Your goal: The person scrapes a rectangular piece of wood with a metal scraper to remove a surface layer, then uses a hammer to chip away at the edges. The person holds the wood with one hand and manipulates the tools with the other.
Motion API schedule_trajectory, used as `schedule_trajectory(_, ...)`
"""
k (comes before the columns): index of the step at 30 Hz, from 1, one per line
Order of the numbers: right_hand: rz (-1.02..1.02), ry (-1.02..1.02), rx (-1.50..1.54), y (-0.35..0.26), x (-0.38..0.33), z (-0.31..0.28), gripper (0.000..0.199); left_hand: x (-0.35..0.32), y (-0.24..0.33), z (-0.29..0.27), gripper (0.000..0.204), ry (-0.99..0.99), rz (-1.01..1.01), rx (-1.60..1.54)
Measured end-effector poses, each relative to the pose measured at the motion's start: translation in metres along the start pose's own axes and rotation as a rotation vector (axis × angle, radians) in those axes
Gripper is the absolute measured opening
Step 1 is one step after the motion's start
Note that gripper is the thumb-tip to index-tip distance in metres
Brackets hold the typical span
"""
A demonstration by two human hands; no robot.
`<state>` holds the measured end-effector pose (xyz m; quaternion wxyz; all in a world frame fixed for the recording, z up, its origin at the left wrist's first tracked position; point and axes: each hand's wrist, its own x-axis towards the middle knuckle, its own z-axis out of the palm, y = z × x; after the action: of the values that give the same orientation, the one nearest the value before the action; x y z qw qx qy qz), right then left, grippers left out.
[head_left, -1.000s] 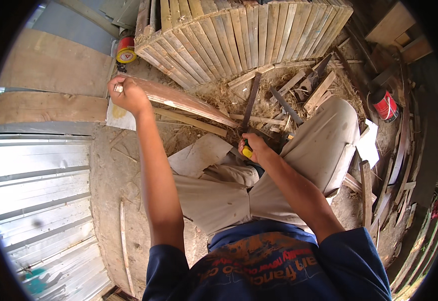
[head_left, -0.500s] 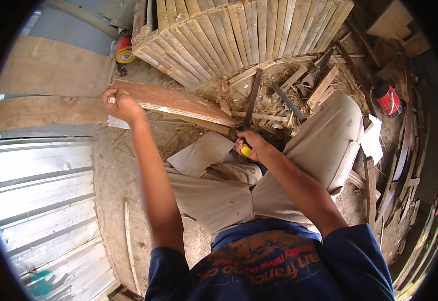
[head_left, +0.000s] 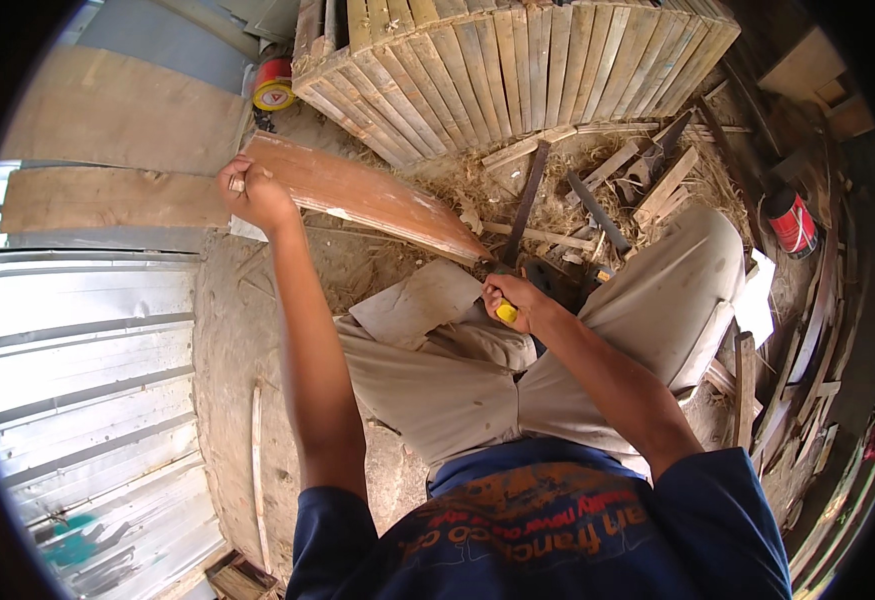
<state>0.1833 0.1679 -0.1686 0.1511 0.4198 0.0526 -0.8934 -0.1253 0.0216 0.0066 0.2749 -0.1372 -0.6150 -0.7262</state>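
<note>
My left hand (head_left: 257, 193) is closed round the far left end of a reddish-brown wooden board (head_left: 367, 195), which slants down toward my right hand. That right hand (head_left: 513, 302) grips a yellow-handled tool (head_left: 506, 312) in front of my crossed legs. The tool's working end is mostly hidden near the board's lower right end, so its exact kind and whether it touches the wood cannot be made out. A flat greyish piece of sheet (head_left: 422, 303) lies over my lower leg, below the board.
Ahead stands a slatted wooden crate (head_left: 517, 75). Dark metal strips (head_left: 527, 200), wood offcuts (head_left: 667, 185) and shavings litter the ground. A red can (head_left: 790, 222) stands at right, a red-and-yellow can (head_left: 274, 90) at far left. Corrugated metal (head_left: 87, 360) walls the left side.
The board has tilted so more of its broad face shows, both hands still gripping as before. The whole view has shifted slightly, moving most things rightward in the picture.
</note>
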Motion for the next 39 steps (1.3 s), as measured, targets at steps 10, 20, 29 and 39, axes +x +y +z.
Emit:
schedule_trajectory(10,-0.046,-0.078,0.068,0.009,-0.002,0.006,0.017,0.023,-0.005,0.029,0.016,-0.028,-0.081,0.040)
schedule_trajectory(20,-0.049,-0.006,-0.067,0.005,-0.017,0.038,0.016,0.057,-0.036,0.016,0.017,-0.017,-0.063,0.040)
schedule_trajectory(29,-0.357,0.177,-0.304,0.004,-0.033,0.055,0.023,0.053,-0.039,-0.005,0.022,0.051,-0.164,0.022)
schedule_trajectory(39,-1.126,0.267,-1.540,0.024,-0.072,0.040,0.044,0.046,-0.028,-0.049,0.031,0.263,-0.414,-0.135)
